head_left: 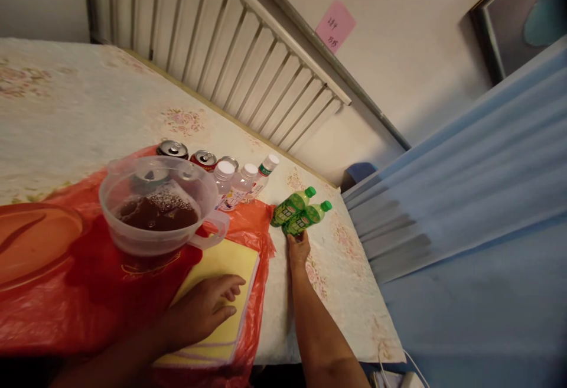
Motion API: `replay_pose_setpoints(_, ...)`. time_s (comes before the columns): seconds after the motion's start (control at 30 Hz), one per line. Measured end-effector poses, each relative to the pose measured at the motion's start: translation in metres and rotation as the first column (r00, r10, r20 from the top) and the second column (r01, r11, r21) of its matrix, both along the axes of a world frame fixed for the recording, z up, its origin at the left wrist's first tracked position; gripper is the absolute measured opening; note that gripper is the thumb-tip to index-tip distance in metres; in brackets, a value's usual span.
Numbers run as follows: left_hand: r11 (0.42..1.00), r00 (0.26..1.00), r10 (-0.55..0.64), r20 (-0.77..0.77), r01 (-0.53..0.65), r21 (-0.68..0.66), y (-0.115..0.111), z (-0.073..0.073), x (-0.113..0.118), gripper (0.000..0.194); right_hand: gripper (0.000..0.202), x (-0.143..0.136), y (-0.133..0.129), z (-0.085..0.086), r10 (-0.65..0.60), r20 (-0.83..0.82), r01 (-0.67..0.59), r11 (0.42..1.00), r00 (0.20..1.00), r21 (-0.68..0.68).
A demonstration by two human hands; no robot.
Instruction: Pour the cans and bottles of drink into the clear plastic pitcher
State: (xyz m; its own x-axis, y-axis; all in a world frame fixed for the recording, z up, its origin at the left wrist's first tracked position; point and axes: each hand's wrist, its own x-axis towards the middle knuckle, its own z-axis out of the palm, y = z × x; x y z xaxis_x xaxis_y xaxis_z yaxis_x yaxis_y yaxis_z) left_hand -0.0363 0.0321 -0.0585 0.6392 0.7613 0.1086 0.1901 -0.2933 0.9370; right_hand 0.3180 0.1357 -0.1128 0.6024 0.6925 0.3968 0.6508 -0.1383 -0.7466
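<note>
My right hand (299,248) has its fingers around the lower end of a green-capped drink bottle (305,217). A matching green bottle (290,208) stands right beside it, farther from me. Over a yellow folder or pad (225,258) is my left hand (206,305), empty, its fingers slightly bent and apart from the thumb. A clear plastic pitcher (155,240) with dark, foamy liquid stands to the left of the pad. Behind its handle are several white-capped bottles (243,187), partly hidden by one another.
Several drink cans (204,160) stand behind the pitcher. An orange lid or plate (35,240) lies on red plastic sheeting (44,323) at left. The floral tablecloth (345,293) reaches a radiator (230,51) at the back and a blue curtain (460,187) at right.
</note>
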Motion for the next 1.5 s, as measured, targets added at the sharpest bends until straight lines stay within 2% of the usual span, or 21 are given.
replay_pose_setpoints(0.47,1.000,1.000,0.017,0.020,-0.017,-0.018,-0.0001,0.0003,0.0002,0.043,0.050,-0.0017,-0.0019,0.0011,0.014,0.022,-0.014,1.000,1.000,-0.008)
replay_pose_setpoints(0.83,1.000,1.000,0.008,-0.018,-0.009,-0.024,0.0004,0.0078,-0.0005,0.044,0.049,-0.0027,-0.0014,0.0020,0.023,0.022,-0.023,1.000,0.999,-0.012)
replay_pose_setpoints(1.17,0.999,1.000,0.025,0.017,-0.025,-0.021,0.0009,0.0018,0.0016,0.044,0.048,-0.0016,-0.0013,0.0011,0.036,0.010,-0.036,0.999,0.999,-0.005)
replay_pose_setpoints(1.5,1.000,1.000,0.007,-0.020,-0.007,-0.017,0.0013,0.0044,0.0008,0.044,0.054,-0.0004,-0.0004,0.0002,-0.004,0.009,0.005,1.000,1.000,-0.007)
